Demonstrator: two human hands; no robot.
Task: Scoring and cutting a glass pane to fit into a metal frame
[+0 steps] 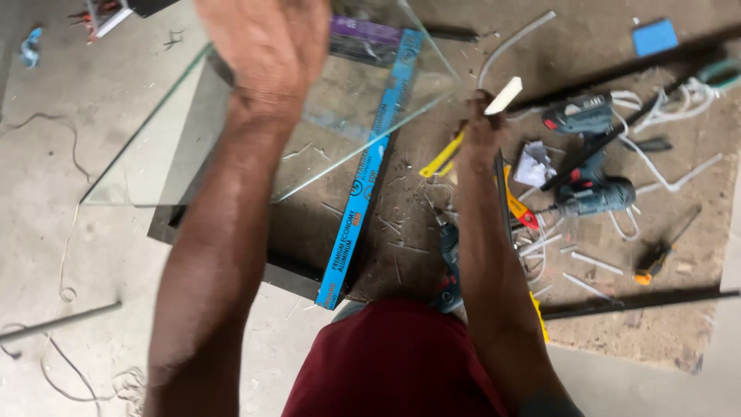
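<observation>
My left hand (266, 42) is raised close to the camera, gripping the upper part of a clear glass pane (147, 166) that tilts above the floor. My right hand (480, 123) is closed around a short white strip (503, 96) near the pane's right edge. A yellow utility knife (441, 157) lies just under that hand. A long blue packaged aluminium profile (369, 174) lies beneath the glass on a brown board (679, 262).
Two cordless drills (588, 116) (598, 194) lie on the right with white cable and plastic offcuts. A yellow-handled screwdriver (652, 261), a blue block (654, 36), dark metal bars (641, 300) and a grey rod (58, 322) lie about. Loose wires trail over the concrete at left.
</observation>
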